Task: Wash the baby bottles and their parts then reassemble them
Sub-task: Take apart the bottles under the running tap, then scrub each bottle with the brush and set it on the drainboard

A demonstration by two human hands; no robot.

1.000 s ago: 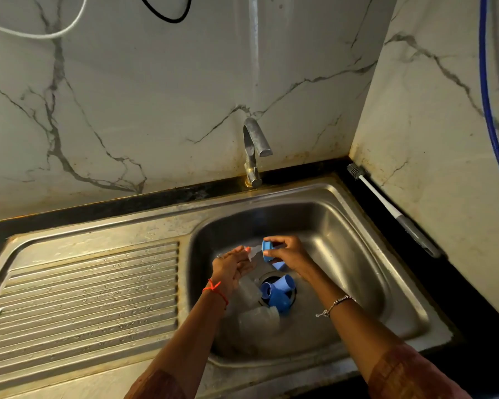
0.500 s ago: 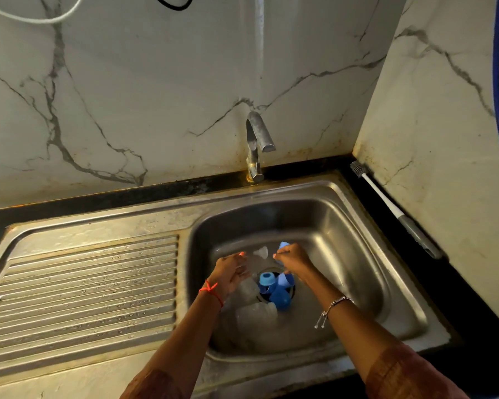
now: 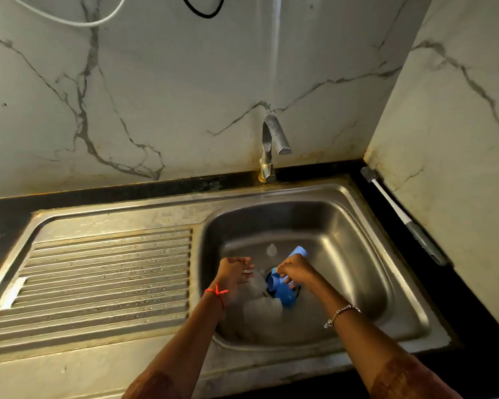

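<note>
In the sink (image 3: 366, 226) the right hand (image 3: 297, 273) grips a blue cap (image 3: 299, 251) above the heaped bottles (image 3: 262, 308), the left hand (image 3: 232, 273) whose grip I can't tell; best to scrub each part separately.

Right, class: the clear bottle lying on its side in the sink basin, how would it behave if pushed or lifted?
The clear bottle would probably roll, lying sideways on the dished floor of the sink. Likely light: it looks like thin translucent plastic. It may be slippery, since droplets dot the drainboard.
</note>
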